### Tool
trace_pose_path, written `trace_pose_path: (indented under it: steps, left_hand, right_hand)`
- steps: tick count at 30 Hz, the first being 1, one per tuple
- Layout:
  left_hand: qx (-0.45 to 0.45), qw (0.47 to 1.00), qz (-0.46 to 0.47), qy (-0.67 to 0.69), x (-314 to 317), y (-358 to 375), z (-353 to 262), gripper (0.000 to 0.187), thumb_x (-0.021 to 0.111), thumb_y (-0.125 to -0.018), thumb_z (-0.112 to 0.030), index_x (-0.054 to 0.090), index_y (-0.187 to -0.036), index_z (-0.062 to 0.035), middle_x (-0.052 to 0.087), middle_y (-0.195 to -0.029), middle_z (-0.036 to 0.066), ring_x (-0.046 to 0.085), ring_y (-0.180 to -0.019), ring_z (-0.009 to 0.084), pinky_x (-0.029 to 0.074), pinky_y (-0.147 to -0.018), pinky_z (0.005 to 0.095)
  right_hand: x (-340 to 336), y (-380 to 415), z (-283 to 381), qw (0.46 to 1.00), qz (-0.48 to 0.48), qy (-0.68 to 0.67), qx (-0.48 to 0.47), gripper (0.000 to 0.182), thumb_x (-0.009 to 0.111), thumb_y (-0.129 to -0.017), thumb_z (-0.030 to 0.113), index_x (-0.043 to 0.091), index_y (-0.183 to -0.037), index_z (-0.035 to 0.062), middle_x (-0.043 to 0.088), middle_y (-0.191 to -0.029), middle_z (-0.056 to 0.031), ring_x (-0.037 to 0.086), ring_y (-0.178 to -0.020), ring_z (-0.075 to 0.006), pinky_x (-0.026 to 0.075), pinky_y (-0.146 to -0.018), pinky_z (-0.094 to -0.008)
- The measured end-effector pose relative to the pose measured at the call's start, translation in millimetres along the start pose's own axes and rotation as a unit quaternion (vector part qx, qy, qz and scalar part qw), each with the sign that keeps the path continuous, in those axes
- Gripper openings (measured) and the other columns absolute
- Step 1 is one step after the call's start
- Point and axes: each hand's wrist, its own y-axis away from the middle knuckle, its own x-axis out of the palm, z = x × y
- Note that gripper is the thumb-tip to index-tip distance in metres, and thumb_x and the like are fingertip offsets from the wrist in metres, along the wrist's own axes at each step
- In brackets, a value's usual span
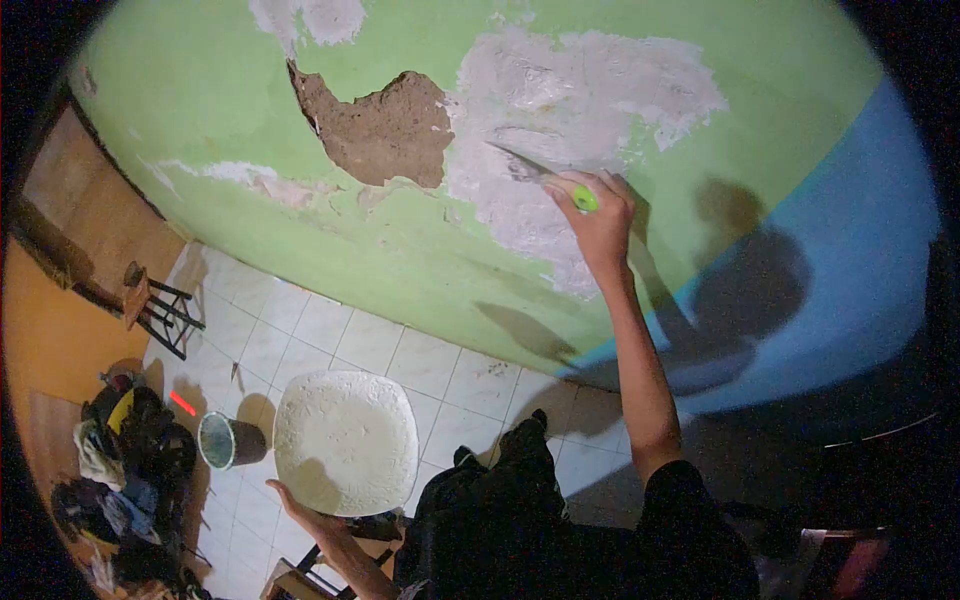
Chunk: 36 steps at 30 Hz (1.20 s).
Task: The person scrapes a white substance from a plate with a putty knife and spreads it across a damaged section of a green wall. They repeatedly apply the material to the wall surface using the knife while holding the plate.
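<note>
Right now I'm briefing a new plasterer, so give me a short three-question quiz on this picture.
1. True or false: the right hand presses a knife against the wall.
2. What does the left hand hold? A) a bucket B) a board of white plaster C) a brush
3. Fill in: the bucket stands on the ____ floor, left of the board.

Key: 1 true; 2 B; 3 tiled.
</note>
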Motion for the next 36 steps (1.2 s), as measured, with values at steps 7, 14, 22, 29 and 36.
trace_pose_path:
  steps: [7, 14, 22, 29, 36]
  left_hand:
    - [-0.020, 0.999, 0.013, 0.026, -3, 0, -1, 0.074, 0.035, -0.096, -0.061, 0.043, -0.136, 0.0010, 0.049, -0.131, 0.019, 0.048, -0.118, 0.0331, 0.040, -0.099, 0.0465]
    - [0.008, 1.000, 0.020, 0.003, 14, -4, -8, 0.074, 0.035, -0.096, -0.061, 0.041, -0.138, 0.0002, 0.046, -0.135, 0.018, 0.045, -0.122, 0.0333, 0.038, -0.101, 0.0474]
    - [-0.007, 1.000, -0.018, -0.001, 27, 6, -18, 0.078, 0.033, -0.095, -0.064, 0.040, -0.140, -0.0006, 0.044, -0.139, 0.018, 0.044, -0.125, 0.0339, 0.037, -0.103, 0.0473]
    - [0.019, 0.999, 0.005, -0.026, 9, -5, -13, 0.080, 0.034, -0.094, -0.066, 0.040, -0.140, -0.0002, 0.046, -0.137, 0.019, 0.045, -0.124, 0.0349, 0.037, -0.102, 0.0491]
    - [0.008, 0.999, 0.003, -0.032, 19, -8, -27, 0.080, 0.035, -0.094, -0.065, 0.040, -0.140, -0.0005, 0.045, -0.138, 0.020, 0.045, -0.125, 0.0358, 0.037, -0.102, 0.0507]
  right_hand:
    - [-63, 37, -11, 0.991, -0.084, 0.051, 0.095, 0.017, 0.077, -0.075, 0.006, 0.071, -0.090, 0.0017, 0.070, -0.091, -0.0116, 0.065, -0.082, -0.0262, 0.050, -0.077, -0.0337]
    - [-11, 33, 7, 0.997, -0.048, -0.008, 0.054, 0.020, 0.080, -0.073, 0.009, 0.071, -0.090, 0.0020, 0.070, -0.091, -0.0110, 0.066, -0.082, -0.0247, 0.050, -0.075, -0.0331]
    - [-64, 32, -36, 0.991, -0.089, 0.049, 0.092, 0.022, 0.080, -0.073, 0.010, 0.071, -0.092, 0.0016, 0.071, -0.089, -0.0110, 0.066, -0.082, -0.0229, 0.051, -0.078, -0.0327]
    - [-22, 23, 2, 0.996, -0.057, -0.023, 0.062, 0.023, 0.081, -0.073, 0.010, 0.070, -0.091, 0.0012, 0.070, -0.089, -0.0112, 0.066, -0.081, -0.0236, 0.051, -0.077, -0.0333]
    - [-38, 31, -23, 0.991, -0.087, 0.015, 0.104, 0.019, 0.079, -0.075, 0.010, 0.071, -0.089, 0.0002, 0.072, -0.090, -0.0106, 0.066, -0.083, -0.0208, 0.050, -0.078, -0.0324]
